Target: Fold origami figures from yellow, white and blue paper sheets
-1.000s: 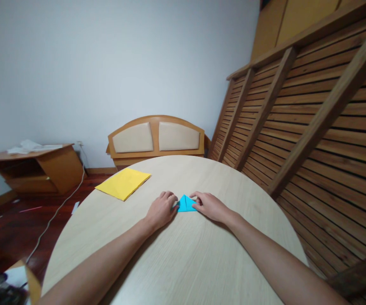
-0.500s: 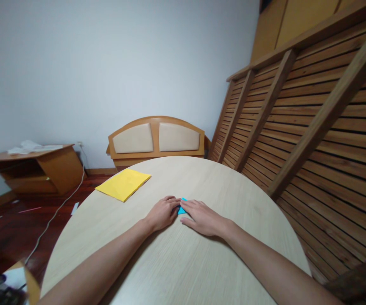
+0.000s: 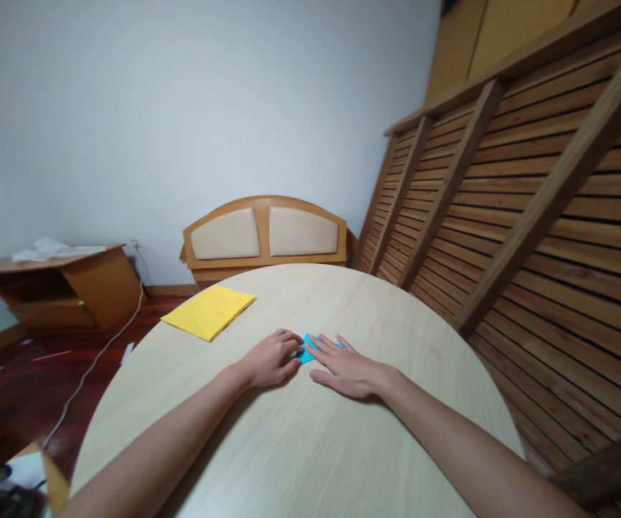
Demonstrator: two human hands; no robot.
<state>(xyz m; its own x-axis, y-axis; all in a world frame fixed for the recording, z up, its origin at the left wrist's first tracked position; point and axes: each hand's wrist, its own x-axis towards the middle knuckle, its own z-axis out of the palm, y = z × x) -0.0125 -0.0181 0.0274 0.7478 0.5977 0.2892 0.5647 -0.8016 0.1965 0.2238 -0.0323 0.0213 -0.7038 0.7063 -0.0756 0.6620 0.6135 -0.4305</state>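
Observation:
A small piece of folded blue paper (image 3: pixel 306 354) lies on the round table between my hands, mostly covered by them. My left hand (image 3: pixel 273 359) is at its left end, with curled fingers pinching the edge against the tabletop. Flat over the paper rests my right hand (image 3: pixel 347 367), fingers stretched out and slightly spread, thumb apart on the table. A bit of blue shows between the right fingers and past their far side.
A stack of yellow paper (image 3: pixel 210 312) lies at the left of the pale round table (image 3: pixel 299 460). Beyond stands a headboard (image 3: pixel 263 234). A slatted wooden frame (image 3: pixel 509 216) leans on the right. A low cabinet (image 3: pixel 86 288) and a cable (image 3: pixel 94 363) are at left.
My right hand has flattened and its fingers have spread over the blue paper. The left hand has shifted slightly left, and more blue shows.

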